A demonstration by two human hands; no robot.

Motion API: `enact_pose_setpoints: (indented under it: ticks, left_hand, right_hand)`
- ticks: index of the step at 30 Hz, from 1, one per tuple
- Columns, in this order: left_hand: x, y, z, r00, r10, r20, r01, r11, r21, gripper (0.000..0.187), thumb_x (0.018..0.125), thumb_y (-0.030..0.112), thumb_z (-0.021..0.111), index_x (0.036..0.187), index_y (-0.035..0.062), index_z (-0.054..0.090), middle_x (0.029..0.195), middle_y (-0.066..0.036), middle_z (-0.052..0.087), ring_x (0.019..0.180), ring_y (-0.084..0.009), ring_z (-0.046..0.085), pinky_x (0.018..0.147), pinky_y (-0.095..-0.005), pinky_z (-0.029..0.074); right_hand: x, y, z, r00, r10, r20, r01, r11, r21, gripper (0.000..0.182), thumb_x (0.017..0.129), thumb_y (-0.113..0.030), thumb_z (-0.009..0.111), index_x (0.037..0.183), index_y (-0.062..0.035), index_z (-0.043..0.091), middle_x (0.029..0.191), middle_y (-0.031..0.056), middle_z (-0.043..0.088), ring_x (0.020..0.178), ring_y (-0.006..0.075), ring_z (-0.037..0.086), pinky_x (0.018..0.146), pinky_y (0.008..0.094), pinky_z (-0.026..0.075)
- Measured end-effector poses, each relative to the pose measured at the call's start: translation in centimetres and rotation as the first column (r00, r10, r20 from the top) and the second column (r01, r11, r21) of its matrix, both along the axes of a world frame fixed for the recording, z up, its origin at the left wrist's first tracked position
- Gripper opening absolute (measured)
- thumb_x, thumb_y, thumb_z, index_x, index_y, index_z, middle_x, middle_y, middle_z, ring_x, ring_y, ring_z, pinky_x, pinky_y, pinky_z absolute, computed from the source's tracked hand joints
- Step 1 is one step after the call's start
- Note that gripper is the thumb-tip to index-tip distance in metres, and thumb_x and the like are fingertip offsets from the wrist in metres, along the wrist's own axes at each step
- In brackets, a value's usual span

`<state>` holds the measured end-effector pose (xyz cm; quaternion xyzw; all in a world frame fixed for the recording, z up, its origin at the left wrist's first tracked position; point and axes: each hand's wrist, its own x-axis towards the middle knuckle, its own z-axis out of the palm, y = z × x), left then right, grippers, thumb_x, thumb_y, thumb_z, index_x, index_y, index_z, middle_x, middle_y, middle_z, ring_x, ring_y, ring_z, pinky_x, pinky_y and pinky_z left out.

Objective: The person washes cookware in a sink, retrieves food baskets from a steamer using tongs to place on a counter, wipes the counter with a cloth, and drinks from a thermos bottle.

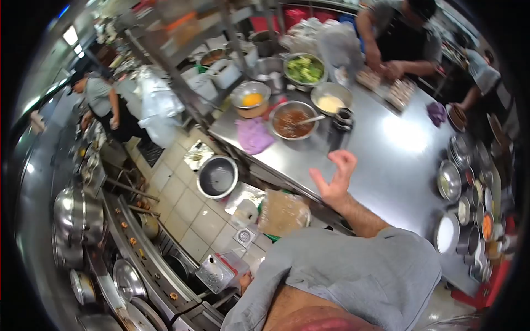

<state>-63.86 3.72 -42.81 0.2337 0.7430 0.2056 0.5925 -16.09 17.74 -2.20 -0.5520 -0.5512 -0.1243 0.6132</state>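
My right hand (335, 179) reaches over the edge of the steel table (381, 171), holding nothing. Its thumb stands apart from the loosely bent fingers. Beyond it are a bowl of brown sauce (293, 120) with a spoon in it and a dark bottle or container (342, 119). Low on the left, partly hidden by my shirt, my left hand (245, 281) is closed at the edge of a boxy silver tin (220, 274) with red on its side. Most of its fingers are hidden.
A co-worker (403, 44) handles food across the table. Bowls hold yellow egg (252, 100), green vegetables (304, 70) and a pale mixture (330, 103). A purple cloth (255, 135) hangs near the table edge. A metal basin (217, 176) stands on the floor; a stove (141, 248) runs along the left.
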Motion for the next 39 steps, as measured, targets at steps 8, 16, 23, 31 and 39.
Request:
enact_pose_setpoints:
  ticks: [8,16,23,31,39]
  left_hand:
    - [12.4,0.8,10.3,0.943,-0.272,-0.194,0.270,0.962,-0.039,0.044,0.084,0.037,0.057,0.113,0.0049,0.053,0.091,-0.003,0.058,0.073,-0.0129,0.055,0.052,-0.0259,0.039]
    - [11.2,-4.2,8.6,0.994,-0.027,-0.111,0.039,0.993,0.115,0.042,0.084,0.034,0.059,0.111,0.0030,0.054,0.077,-0.002,0.056,0.059,-0.0118,0.049,0.047,-0.0249,0.037]
    - [8.7,-12.9,3.2,0.983,0.073,-0.171,-0.079,0.996,-0.029,0.039,0.083,0.032,0.060,0.106,0.0005,0.056,0.067,-0.002,0.054,0.054,-0.0130,0.047,0.046,-0.0269,0.037]
    - [7.1,-16.0,3.5,0.982,-0.050,-0.180,0.029,0.992,-0.121,0.039,0.082,0.031,0.061,0.104,-0.0011,0.057,0.072,-0.005,0.058,0.060,-0.0157,0.052,0.054,-0.0300,0.041]
    - [6.3,-11.8,6.2,0.975,-0.119,-0.189,0.117,0.993,-0.022,0.039,0.082,0.031,0.061,0.102,-0.0026,0.058,0.077,-0.008,0.062,0.067,-0.0185,0.056,0.061,-0.0331,0.045]
  right_hand:
    - [12.9,1.5,-5.4,0.915,-0.031,-0.403,-0.062,0.974,-0.216,0.105,0.053,-0.025,0.086,0.135,-0.0047,0.023,0.126,0.0154,0.034,0.117,0.0274,0.035,0.098,0.0397,0.030]
    - [14.4,6.0,-9.4,0.793,0.218,-0.570,-0.402,0.889,-0.220,0.109,0.051,-0.022,0.086,0.136,-0.0045,0.019,0.129,0.0145,0.038,0.120,0.0237,0.037,0.102,0.0359,0.029]
    - [10.3,3.8,-8.8,0.812,0.201,-0.548,-0.389,0.886,-0.252,0.089,0.052,-0.016,0.078,0.127,-0.0027,0.031,0.115,0.0157,0.050,0.109,0.0263,0.049,0.095,0.0350,0.037]
    - [2.2,-4.3,-1.5,0.706,0.447,-0.550,-0.625,0.758,-0.187,0.091,0.054,-0.014,0.080,0.127,-0.0011,0.029,0.117,0.0150,0.049,0.111,0.0228,0.048,0.098,0.0333,0.035]
    - [-0.5,-8.8,9.2,0.620,0.768,-0.161,-0.784,0.612,-0.103,0.088,0.053,-0.016,0.083,0.125,-0.0040,0.034,0.116,0.0146,0.047,0.106,0.0258,0.051,0.091,0.0343,0.040]
